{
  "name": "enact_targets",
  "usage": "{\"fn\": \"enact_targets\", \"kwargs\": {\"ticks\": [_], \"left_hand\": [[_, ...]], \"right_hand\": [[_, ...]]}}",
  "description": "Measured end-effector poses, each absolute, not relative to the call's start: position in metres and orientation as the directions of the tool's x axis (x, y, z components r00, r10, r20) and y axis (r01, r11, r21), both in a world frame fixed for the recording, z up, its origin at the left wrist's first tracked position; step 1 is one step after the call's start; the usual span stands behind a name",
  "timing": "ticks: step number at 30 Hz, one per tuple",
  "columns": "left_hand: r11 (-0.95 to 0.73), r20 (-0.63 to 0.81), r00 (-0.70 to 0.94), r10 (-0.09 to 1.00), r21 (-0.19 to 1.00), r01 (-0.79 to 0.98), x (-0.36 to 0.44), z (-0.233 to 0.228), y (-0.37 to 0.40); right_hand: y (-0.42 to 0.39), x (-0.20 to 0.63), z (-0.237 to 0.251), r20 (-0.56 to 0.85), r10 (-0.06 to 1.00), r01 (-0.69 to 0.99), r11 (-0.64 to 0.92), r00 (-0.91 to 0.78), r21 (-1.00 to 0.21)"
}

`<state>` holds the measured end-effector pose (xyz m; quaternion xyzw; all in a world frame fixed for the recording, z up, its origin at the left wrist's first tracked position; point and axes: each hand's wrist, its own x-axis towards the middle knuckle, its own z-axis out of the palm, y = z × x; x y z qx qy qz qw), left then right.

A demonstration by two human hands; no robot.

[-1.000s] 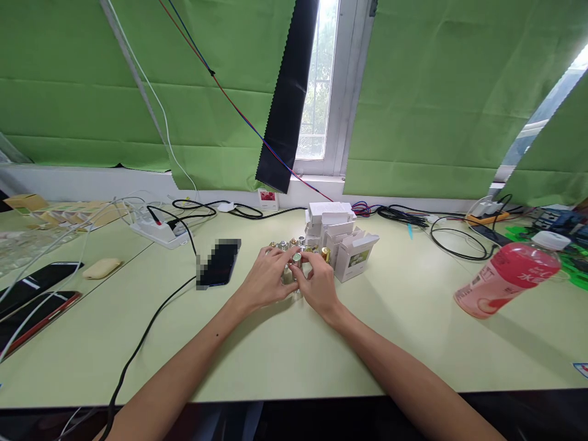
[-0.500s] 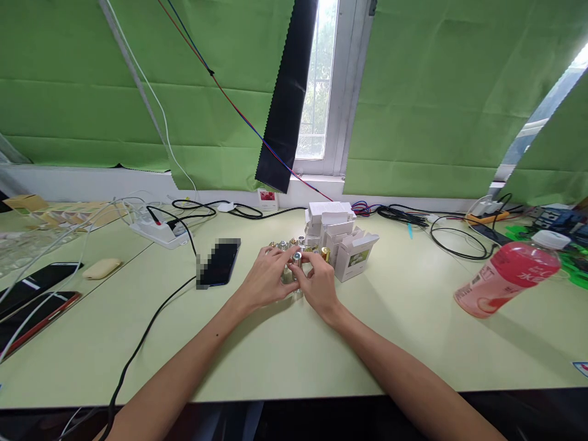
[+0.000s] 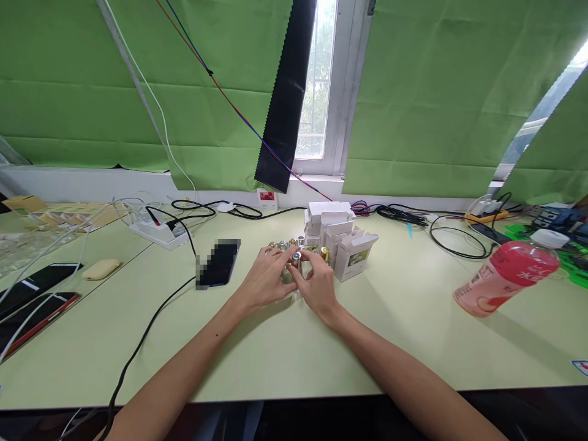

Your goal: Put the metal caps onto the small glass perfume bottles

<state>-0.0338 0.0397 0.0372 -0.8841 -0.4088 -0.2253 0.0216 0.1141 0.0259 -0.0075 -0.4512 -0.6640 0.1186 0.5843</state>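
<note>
Upright on the table, a small glass bottle with a silver cap (image 3: 296, 258) stands between my two hands. From its left, my left hand (image 3: 269, 274) curls its fingers and thumb around it. On the other side, my right hand (image 3: 316, 280) has its index finger and thumb closed on the cap end. Behind my fingers stand several more small bottles with silver and gold caps (image 3: 301, 241), partly hidden. One gold-capped bottle (image 3: 325, 253) shows just beyond my right hand.
Small white boxes (image 3: 351, 252), some with flaps up, stand behind my right hand. A phone (image 3: 222, 263) lies left of my hands, near a black cable (image 3: 151, 324) and a white power strip (image 3: 160, 233). A pink drink bottle (image 3: 505, 275) leans at the right.
My hands stay around the silver-capped bottle almost unmoved. The whole view has shifted very slightly.
</note>
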Motion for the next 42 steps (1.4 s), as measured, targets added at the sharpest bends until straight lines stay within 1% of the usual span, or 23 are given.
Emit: {"fn": "enact_targets", "kwargs": {"ticks": [9, 33, 42], "left_hand": [[-0.665, 0.426, 0.564, 0.708, 0.133, 0.735, -0.0337, 0.0368, 0.0399], [-0.656, 0.418, 0.555, 0.720, 0.147, 0.740, -0.0327, 0.0392, 0.0382], [-0.661, 0.416, 0.560, 0.716, 0.147, 0.736, -0.0336, 0.0381, 0.0394]], "right_hand": [[0.0257, 0.1142, -0.0063, 0.696, 0.715, 0.496, 0.582, 0.065, -0.644], [0.0294, 0.1141, -0.0096, 0.654, 0.750, 0.454, 0.553, 0.093, -0.699], [0.0245, 0.1123, -0.0067, 0.685, 0.723, 0.498, 0.564, 0.086, -0.658]]}}
